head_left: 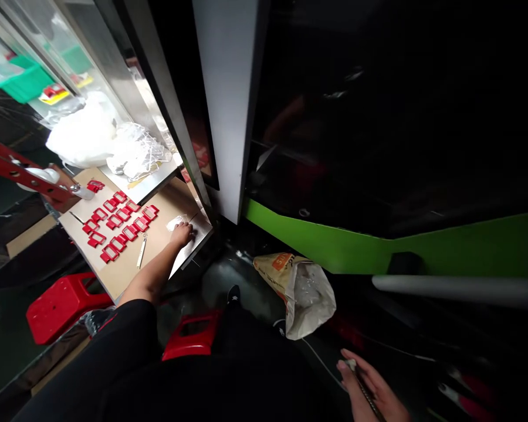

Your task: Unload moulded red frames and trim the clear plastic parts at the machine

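My left hand (183, 233) reaches onto the work table (165, 249), its fingers bent down at a small white item (176, 223); whether they grip it is too small to tell. To its left, several red plastic frames (129, 231) lie in rows on the brown table surface. A thin pale tool (142, 252) lies between those frames and my forearm. At the lower right, my right hand (374, 387) holds a thin dark tool (366, 394) with a pale tip between thumb and fingers.
White plastic bags (88, 132) sit behind the table near a green bin (24, 79). An open sack (310, 299) stands on the floor beside a machine's green base (334, 240). Red stools (57, 308) are at the lower left and near my legs. A red perforated post (26, 170) rises at left.
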### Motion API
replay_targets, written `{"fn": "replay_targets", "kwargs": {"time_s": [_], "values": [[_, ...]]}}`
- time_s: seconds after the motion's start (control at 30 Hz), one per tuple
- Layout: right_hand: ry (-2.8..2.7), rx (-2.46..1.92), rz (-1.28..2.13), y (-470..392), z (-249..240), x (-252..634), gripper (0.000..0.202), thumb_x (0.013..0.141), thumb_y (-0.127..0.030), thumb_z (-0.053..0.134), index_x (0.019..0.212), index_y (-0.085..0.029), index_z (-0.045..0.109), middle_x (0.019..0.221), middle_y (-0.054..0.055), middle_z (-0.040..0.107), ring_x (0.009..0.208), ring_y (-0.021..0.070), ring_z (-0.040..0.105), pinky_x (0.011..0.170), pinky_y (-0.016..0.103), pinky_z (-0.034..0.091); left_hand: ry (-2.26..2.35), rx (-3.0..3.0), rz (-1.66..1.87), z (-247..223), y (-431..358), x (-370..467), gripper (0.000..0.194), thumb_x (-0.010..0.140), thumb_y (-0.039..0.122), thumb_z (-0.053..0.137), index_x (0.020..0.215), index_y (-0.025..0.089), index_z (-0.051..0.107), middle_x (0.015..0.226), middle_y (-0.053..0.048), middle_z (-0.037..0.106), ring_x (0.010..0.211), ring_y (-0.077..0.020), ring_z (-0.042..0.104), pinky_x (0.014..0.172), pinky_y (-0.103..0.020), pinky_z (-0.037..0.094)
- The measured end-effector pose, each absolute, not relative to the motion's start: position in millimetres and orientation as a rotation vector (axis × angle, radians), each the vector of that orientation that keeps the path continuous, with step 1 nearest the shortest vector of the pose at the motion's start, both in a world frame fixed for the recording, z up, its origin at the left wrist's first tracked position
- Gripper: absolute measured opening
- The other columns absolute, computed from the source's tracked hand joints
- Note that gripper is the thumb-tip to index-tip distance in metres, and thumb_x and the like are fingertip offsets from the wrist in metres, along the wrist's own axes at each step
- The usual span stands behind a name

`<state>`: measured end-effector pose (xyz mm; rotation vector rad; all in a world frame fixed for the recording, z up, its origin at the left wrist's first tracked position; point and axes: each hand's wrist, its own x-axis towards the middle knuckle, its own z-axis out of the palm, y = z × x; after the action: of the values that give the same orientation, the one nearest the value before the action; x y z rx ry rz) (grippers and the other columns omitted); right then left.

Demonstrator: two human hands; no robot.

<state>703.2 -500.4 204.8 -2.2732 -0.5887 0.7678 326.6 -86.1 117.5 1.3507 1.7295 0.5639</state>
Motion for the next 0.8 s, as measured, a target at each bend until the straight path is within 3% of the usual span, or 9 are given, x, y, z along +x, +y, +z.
{"fn": "replay_targets", "kwargs": {"time_s": [0.2, 0.33, 0.5, 0.67, 0.8], "values": [[-0.477, -2.257, 0.766, -499, 203, 723, 0.054, 0.062, -0.053, 0.08, 0.104, -0.018, 0.077, 0.099, 0.011, 0.078, 0.089, 0.0313, 0.076, 0.075, 0.036, 0.062, 1.648, 0.935, 0.721, 126, -160, 377, 0.028, 0.099, 0.039, 0.065, 0.105, 0.012, 0.063, 0.099, -0.005, 0.064, 0.087, -0.0186, 0.063, 0.083, -0.037, 0.056], [-0.391, -2.065, 0.743, -506, 213, 750, 0.047, 0.06, -0.042, 0.083, 0.098, -0.017, 0.073, 0.085, 0.005, 0.072, 0.073, 0.0219, 0.071, 0.067, 0.031, 0.06, 1.32, 0.729, 0.656, 143, -271, 487, 0.026, 0.09, 0.033, 0.074, 0.089, 0.012, 0.058, 0.087, -0.005, 0.066, 0.078, -0.0166, 0.066, 0.074, -0.031, 0.056], [-0.551, -1.783, 0.786, -551, 268, 815, 0.038, 0.068, -0.035, 0.087, 0.099, -0.019, 0.071, 0.081, 0.002, 0.07, 0.071, 0.0165, 0.068, 0.063, 0.025, 0.056, 0.907, 0.642, 0.568, 211, -414, 645, 0.042, 0.073, 0.031, 0.087, 0.086, 0.015, 0.051, 0.102, -0.015, 0.073, 0.094, -0.0236, 0.073, 0.079, -0.028, 0.056], [-0.793, -1.675, 0.455, -629, 322, 907, 0.011, 0.082, -0.025, 0.079, 0.087, -0.021, 0.07, 0.09, 0.002, 0.069, 0.071, 0.0138, 0.066, 0.06, 0.023, 0.055, 0.724, 0.674, 0.671, 283, -512, 787, 0.041, 0.072, 0.024, 0.09, 0.079, 0.015, 0.051, 0.097, -0.012, 0.074, 0.085, -0.0198, 0.073, 0.075, -0.024, 0.056], [-0.833, -1.599, 0.189, -686, 337, 991, 0.012, 0.084, -0.016, 0.078, 0.093, -0.023, 0.073, 0.096, 0.003, 0.07, 0.08, 0.0155, 0.069, 0.069, 0.026, 0.059, 0.686, 0.774, 0.701, 315, -570, 883, 0.037, 0.074, 0.019, 0.088, 0.077, 0.014, 0.052, 0.097, -0.009, 0.073, 0.086, -0.0188, 0.074, 0.077, -0.024, 0.057]]}}
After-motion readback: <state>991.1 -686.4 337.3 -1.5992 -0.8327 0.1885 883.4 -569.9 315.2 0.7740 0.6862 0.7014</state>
